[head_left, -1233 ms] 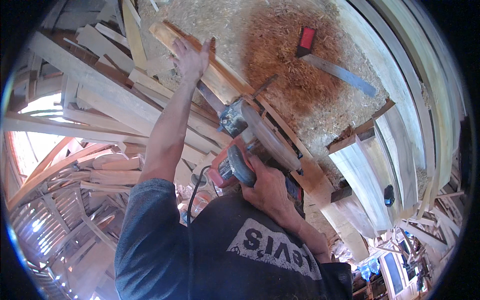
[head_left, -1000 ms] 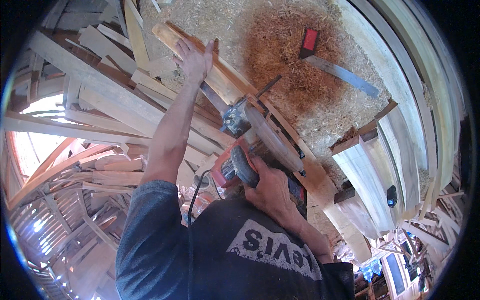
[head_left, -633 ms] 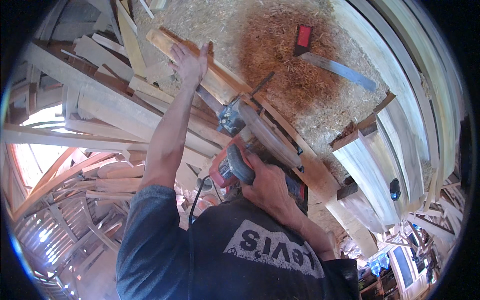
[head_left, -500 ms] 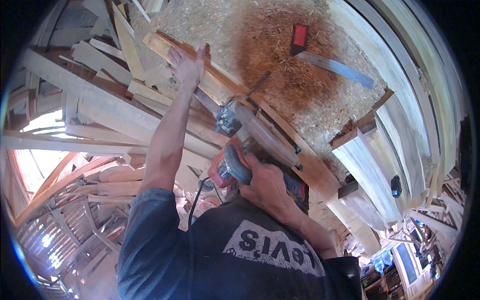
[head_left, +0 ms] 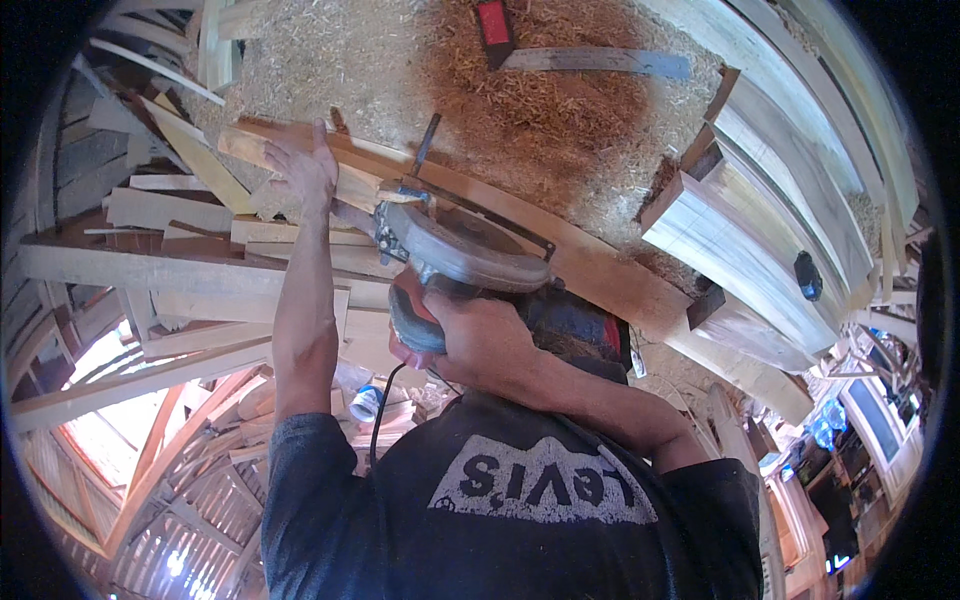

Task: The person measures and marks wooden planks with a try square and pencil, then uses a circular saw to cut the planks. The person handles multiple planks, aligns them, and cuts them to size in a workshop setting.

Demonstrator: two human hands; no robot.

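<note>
My right hand (head_left: pixel 485 340) is wrapped round the rear handle of a hand-held circular saw (head_left: pixel 465 248), with a red and grey body and a round metal guard. A dark rod sticks out past its base. The saw is over a long wooden board (head_left: pixel 590 255), with its front pointing toward my left hand; whether the blade touches the wood is hidden. My left hand (head_left: pixel 305 172) lies on the board near its far left end, fingers spread, holding nothing. A dark cord hangs from the saw handle down across my shirt.
A try square (head_left: pixel 600 62) with a red-marked stock lies on sawdust beyond the board. Stacked pale planks (head_left: pixel 760 230) stand at right, with a small black object (head_left: pixel 808 275) on them. Offcuts (head_left: pixel 170 210) pile up at left. A white-and-blue roll-like item (head_left: pixel 366 402) lies below.
The saw has turned so that its guard's round side shows, and it sits nearer my left hand. My left hand stays on the board. The whole view has shifted and rotated.
</note>
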